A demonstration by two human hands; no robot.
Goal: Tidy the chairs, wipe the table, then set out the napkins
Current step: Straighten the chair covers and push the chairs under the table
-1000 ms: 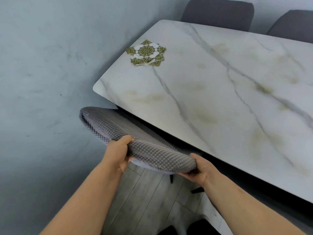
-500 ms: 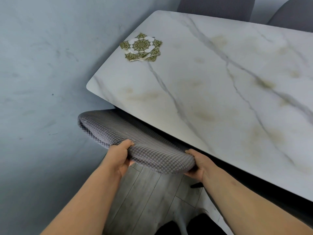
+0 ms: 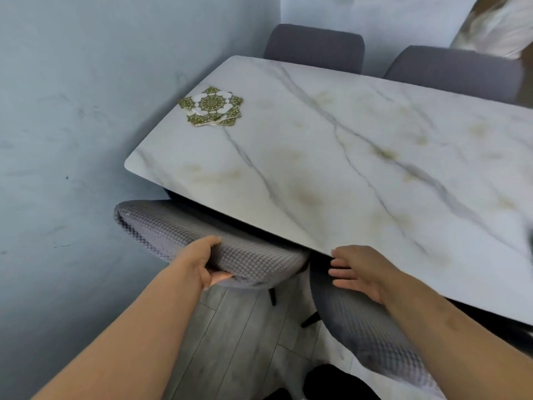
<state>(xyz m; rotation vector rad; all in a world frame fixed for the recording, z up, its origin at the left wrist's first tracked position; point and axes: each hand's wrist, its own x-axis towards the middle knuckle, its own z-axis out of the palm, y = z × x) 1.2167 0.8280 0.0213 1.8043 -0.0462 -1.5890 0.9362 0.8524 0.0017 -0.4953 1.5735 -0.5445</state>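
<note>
A white marble table [image 3: 360,157] fills the middle of the view. A small stack of green and white patterned napkins [image 3: 211,106] lies near its far left corner. A grey fabric chair [image 3: 178,229] is tucked under the table's near left edge, and my left hand [image 3: 203,261] grips the top of its back. A second grey chair [image 3: 372,333] stands to its right. My right hand [image 3: 357,269] hovers with fingers spread over that chair's back, by the table's edge, holding nothing.
A pale blue wall [image 3: 66,140] runs close along the left. Two more grey chairs [image 3: 314,46] [image 3: 452,72] stand at the table's far side. Grey plank floor [image 3: 230,342] shows below, with my dark shoes at the bottom.
My right hand has let go of the left chair's back and moved right over the second chair, which has come into view. The left chair sits further under the table.
</note>
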